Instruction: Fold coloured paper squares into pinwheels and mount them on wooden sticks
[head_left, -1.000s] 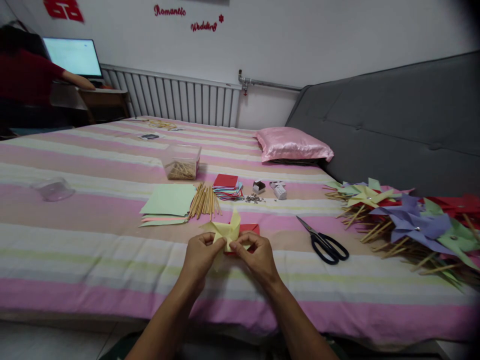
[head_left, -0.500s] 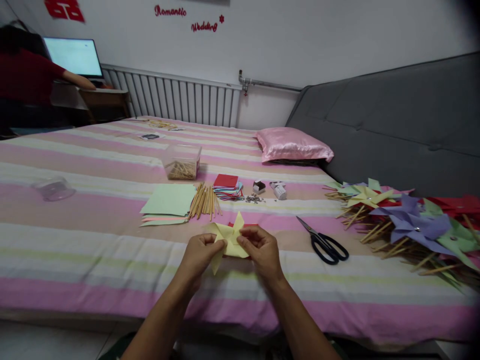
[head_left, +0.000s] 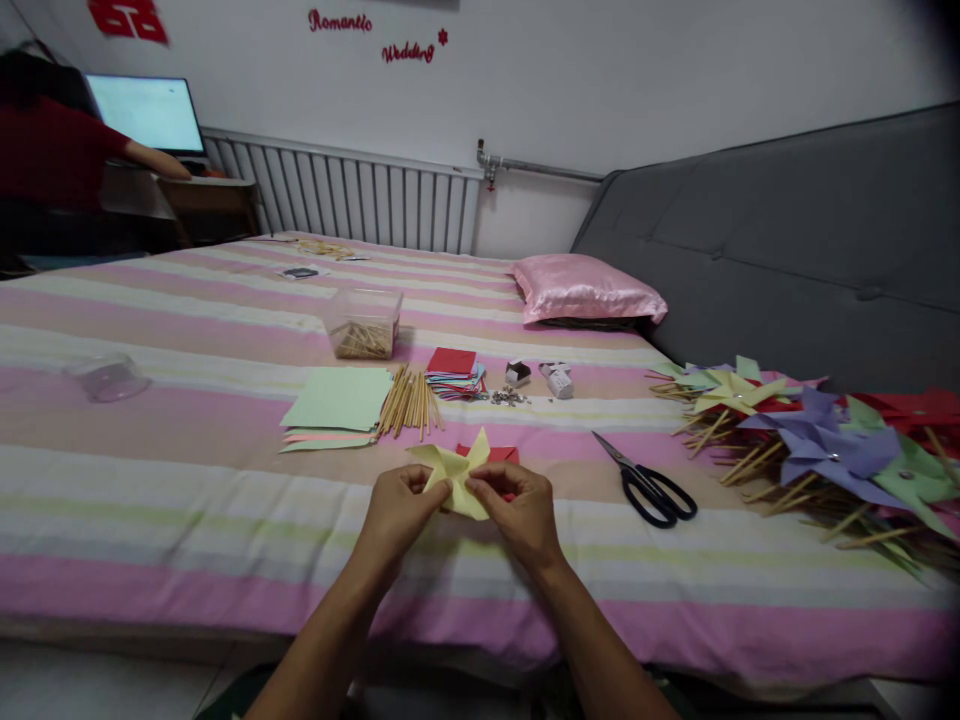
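A yellow paper pinwheel (head_left: 466,492), its corners folded in toward the centre, is pinched between both hands above the bed. My left hand (head_left: 405,505) grips its left side with thumb and fingers. On the other side, my right hand (head_left: 523,505) presses it near the middle with the thumb. Just behind the pinwheel lies a piece of red paper (head_left: 502,455), partly covered. A bundle of wooden sticks (head_left: 411,402) and a stack of green and pink paper sheets (head_left: 339,400) are beyond my left hand. Dark-handled scissors (head_left: 649,485) lie to the right.
Finished pinwheels (head_left: 832,455) are heaped at the right by the grey headboard (head_left: 787,230). Farther back are a clear box of sticks (head_left: 365,335), small coloured papers (head_left: 454,372), metal fasteners (head_left: 510,397), and a pink pillow (head_left: 589,288). A person (head_left: 60,150) sits at a monitor.
Both hands have turned the yellow pinwheel slightly, and its lower left point no longer hangs down in view. My right hand has shifted a little left, showing more of the red paper.
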